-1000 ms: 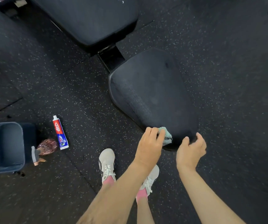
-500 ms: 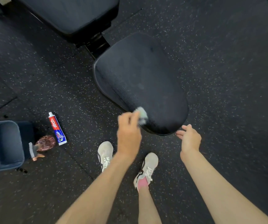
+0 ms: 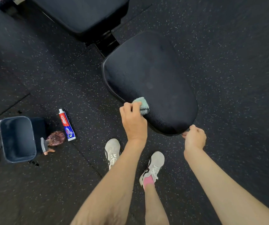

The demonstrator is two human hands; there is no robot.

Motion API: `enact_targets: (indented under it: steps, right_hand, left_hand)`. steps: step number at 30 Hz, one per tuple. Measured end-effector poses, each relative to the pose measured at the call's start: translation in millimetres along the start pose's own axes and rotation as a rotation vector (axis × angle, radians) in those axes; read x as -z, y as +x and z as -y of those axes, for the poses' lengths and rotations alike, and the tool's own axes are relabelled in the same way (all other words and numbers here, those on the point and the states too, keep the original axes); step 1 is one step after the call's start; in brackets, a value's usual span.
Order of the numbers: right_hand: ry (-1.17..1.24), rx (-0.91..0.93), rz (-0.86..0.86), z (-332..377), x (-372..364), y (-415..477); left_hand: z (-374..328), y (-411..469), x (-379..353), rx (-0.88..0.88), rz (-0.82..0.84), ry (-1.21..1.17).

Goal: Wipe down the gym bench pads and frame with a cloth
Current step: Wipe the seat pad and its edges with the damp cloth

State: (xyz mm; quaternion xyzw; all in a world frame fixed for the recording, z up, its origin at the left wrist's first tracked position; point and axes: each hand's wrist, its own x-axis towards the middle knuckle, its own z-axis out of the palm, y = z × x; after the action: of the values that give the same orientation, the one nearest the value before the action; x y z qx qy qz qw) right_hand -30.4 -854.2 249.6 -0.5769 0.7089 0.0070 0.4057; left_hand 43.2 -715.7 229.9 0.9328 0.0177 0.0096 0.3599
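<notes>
Lower centre: left hand [image 3: 133, 122] holds a bunched cloth [image 3: 141, 105] against the near-left edge of the seat pad [image 3: 155, 78]; right hand [image 3: 194, 137] curls round the pad's lower rim. The cloth is judged soft and light, best held bunched; the pad firm, probably slick. At left, a bin [image 3: 18, 138] shows nothing inside.

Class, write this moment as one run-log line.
step: seat pad wipe | left hand: holds cloth on its near-left edge | right hand: grips its near end
</notes>
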Motion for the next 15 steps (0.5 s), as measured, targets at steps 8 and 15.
enact_targets:
  steps: [8,15]
  right_hand:
    - [0.004,0.014,-0.007,-4.8,-2.7,-3.9]
    - [-0.017,0.023,0.025,-6.4,-1.0,0.9]
  left_hand:
    - [1.2,-28.3,21.0,-0.188,0.217,-0.109]
    - [17.1,36.9,31.5,0.258,-0.019,-0.125]
